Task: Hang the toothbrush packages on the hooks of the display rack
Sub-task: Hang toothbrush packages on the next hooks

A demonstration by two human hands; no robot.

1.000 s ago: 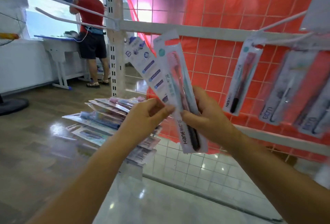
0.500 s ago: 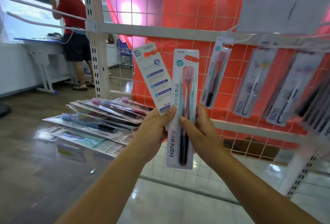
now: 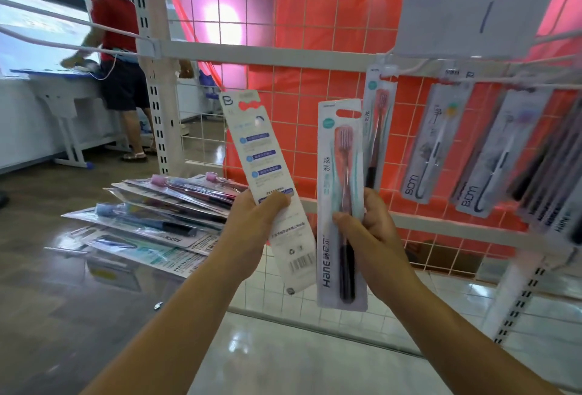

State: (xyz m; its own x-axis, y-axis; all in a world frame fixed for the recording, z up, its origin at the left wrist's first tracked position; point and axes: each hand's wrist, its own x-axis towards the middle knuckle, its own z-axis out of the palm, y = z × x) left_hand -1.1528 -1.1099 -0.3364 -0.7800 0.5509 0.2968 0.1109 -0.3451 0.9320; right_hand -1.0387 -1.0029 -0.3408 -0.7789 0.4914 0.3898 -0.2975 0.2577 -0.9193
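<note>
Your display rack [image 3: 283, 55] fills the upper and right frame, white crossbar over a wire grid. Packages already hang along the upper right, a Hane one [image 3: 378, 129] nearest centre. Loose pile of toothbrush packages [image 3: 157, 218] lies flat at mid-left. Your right hand [image 3: 368, 230] grips a Hane toothbrush package [image 3: 341, 205], upright, centre frame. Your left hand [image 3: 252, 224] pinches a back-facing white package [image 3: 267, 180], tilted left, apart from the other.

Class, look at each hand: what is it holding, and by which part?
Left hand: white package, back facing us, gripped near its middle. Right hand: Hane toothbrush package, gripped around its middle.
</note>
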